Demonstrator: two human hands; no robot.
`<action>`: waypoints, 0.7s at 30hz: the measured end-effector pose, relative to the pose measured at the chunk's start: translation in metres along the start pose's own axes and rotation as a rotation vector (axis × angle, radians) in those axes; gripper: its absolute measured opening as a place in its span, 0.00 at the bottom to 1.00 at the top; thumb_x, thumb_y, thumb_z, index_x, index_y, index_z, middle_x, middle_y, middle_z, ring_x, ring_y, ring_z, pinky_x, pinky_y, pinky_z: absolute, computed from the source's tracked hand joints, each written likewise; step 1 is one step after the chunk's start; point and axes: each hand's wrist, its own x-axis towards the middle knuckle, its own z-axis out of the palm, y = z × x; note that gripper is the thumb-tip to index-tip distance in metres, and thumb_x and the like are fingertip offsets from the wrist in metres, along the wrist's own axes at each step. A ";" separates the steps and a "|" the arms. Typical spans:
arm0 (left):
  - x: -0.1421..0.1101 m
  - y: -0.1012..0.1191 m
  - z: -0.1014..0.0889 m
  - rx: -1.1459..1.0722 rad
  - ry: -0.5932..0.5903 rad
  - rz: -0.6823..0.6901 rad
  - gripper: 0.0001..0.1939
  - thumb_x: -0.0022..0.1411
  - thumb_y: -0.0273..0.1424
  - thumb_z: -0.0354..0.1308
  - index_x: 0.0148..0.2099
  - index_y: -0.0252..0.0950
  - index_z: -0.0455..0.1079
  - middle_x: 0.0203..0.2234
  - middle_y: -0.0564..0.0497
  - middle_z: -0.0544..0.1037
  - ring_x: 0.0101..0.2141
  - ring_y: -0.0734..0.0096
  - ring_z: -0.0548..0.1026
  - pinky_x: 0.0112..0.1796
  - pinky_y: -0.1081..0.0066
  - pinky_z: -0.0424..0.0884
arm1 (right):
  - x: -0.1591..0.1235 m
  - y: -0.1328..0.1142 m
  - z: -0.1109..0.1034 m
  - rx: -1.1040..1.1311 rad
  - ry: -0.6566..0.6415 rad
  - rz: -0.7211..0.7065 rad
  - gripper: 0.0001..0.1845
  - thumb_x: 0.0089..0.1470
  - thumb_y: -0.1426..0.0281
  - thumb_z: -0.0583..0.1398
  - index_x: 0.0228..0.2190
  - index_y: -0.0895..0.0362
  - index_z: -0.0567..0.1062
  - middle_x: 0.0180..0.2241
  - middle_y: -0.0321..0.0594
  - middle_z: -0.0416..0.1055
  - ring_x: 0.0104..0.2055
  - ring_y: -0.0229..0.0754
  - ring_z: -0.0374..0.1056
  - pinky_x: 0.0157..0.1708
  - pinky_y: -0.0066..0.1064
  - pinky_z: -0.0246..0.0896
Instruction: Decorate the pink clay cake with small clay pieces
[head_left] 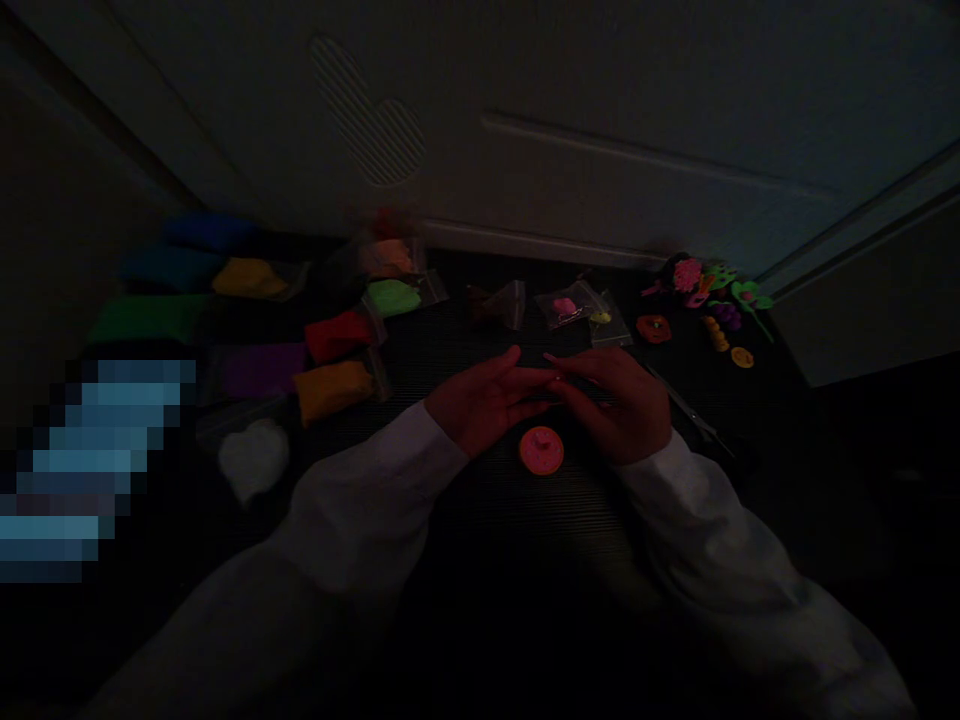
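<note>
In the dim head view, my left hand (484,400) is held palm up with its fingers stretched out and apart. My right hand (622,402) meets its fingertips, thumb and forefinger bent toward each other over them. A tiny light speck shows at that contact, too small to name. Just below the hands, a round pink disc (541,452) with an orange rim and a small raised bump lies on the dark table. Scissors (694,415) lie beside my right wrist, partly hidden by it.
Bags of coloured modelling clay, among them orange (334,390), purple (262,370) and white (253,458), cover the left side. Small bags, one with pink clay (564,307), lie behind the hands. Clay flowers (687,275) stand back right. A pixelated bright patch (112,450) is at left.
</note>
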 end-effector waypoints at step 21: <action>-0.001 0.000 0.003 0.018 -0.001 0.008 0.20 0.57 0.39 0.51 0.35 0.27 0.75 0.33 0.46 0.78 0.40 0.67 0.70 0.46 0.67 0.58 | -0.001 0.001 -0.002 -0.009 0.021 -0.004 0.05 0.49 0.71 0.59 0.31 0.56 0.74 0.31 0.40 0.74 0.35 0.38 0.69 0.36 0.33 0.66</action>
